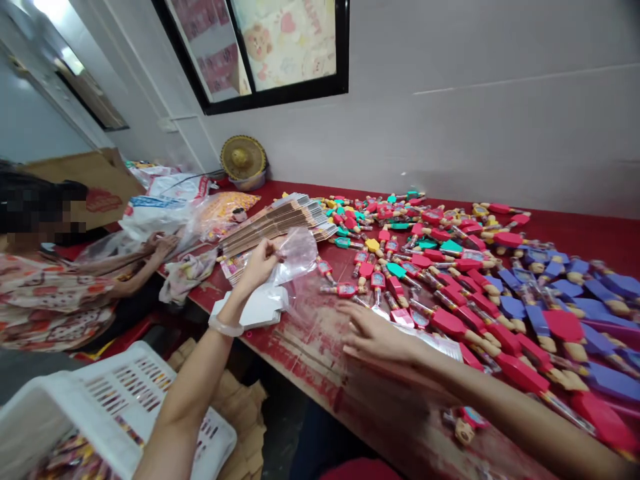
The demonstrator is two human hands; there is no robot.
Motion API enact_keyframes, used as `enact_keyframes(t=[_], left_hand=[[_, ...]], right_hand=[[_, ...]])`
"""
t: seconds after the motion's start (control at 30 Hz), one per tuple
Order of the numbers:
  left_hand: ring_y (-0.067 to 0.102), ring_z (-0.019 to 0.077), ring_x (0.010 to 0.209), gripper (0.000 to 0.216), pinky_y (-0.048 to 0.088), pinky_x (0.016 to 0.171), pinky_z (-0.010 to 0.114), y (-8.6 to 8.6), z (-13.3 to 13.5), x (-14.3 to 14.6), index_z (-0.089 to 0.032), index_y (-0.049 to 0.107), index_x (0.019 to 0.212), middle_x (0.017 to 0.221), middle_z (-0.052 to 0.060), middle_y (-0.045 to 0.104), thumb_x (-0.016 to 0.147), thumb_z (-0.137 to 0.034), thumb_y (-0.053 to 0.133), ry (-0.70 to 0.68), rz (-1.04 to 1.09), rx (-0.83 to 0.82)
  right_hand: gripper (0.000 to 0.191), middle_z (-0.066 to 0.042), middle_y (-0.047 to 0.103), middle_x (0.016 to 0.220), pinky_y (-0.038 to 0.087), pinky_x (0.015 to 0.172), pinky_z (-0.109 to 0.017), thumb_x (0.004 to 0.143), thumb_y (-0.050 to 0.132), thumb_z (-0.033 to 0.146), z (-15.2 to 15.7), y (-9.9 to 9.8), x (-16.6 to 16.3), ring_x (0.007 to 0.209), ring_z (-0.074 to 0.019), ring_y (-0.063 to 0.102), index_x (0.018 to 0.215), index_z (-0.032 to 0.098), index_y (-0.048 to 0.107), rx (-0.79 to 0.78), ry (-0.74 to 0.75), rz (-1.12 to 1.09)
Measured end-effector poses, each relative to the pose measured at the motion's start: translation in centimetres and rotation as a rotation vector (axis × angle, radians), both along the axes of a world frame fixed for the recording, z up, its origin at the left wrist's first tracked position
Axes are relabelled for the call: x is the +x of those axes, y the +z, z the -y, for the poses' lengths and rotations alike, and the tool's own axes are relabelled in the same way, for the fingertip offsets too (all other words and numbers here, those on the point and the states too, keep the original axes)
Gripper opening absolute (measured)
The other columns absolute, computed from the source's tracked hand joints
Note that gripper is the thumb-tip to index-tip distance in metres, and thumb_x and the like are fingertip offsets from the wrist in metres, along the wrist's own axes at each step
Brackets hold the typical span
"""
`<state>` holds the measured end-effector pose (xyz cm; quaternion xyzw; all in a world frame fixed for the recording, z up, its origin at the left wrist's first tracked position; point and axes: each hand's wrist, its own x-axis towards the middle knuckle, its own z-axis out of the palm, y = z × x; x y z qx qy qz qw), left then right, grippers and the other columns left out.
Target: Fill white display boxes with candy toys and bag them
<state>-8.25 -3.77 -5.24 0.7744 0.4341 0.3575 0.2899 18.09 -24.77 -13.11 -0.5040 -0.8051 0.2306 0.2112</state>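
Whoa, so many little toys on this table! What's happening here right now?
A person at a long red table holds up a clear plastic bag in the left hand. The right hand lies flat, fingers spread, on clear bags beside rows of small toys with red, blue and teal parts. A stack of printed cards sits farther along, and a white basket stands below. Another person works at the far left.

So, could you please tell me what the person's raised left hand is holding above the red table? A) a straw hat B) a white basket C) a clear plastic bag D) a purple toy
C: the left hand pinches a thin clear plastic bag above the red table.
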Motion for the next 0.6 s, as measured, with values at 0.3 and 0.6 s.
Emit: enact_keyframes(t=[0.3,0.6], left_hand=[[0.060,0.0209,0.103,0.049,0.048,0.097,0.035,10.4,9.2,-2.1,-0.020,0.055,0.133,0.121,0.008,0.065,0.086,-0.032,0.061,-0.424,-0.404,0.157],[0.066,0.0197,0.079,0.076,0.053,0.071,0.031,11.3,8.8,-6.2,-0.019,0.052,0.139,0.094,0.006,0.071,0.072,-0.040,0.081,-0.336,-0.236,-0.419]], right_hand=[[0.056,-0.011,0.030,0.165,0.014,0.126,-0.055,0.082,0.063,0.016,-7.9,11.9,-1.8,0.158,-0.0324,0.007,0.138,0.020,0.059,0.425,-0.115,-0.009],[0.008,0.001,0.063,0.074,0.041,0.064,-0.027,0.089,0.049,0.019,-2.6,15.7,-0.9,0.065,-0.0135,0.055,0.091,0.020,0.057,0.302,-0.132,-0.235]])
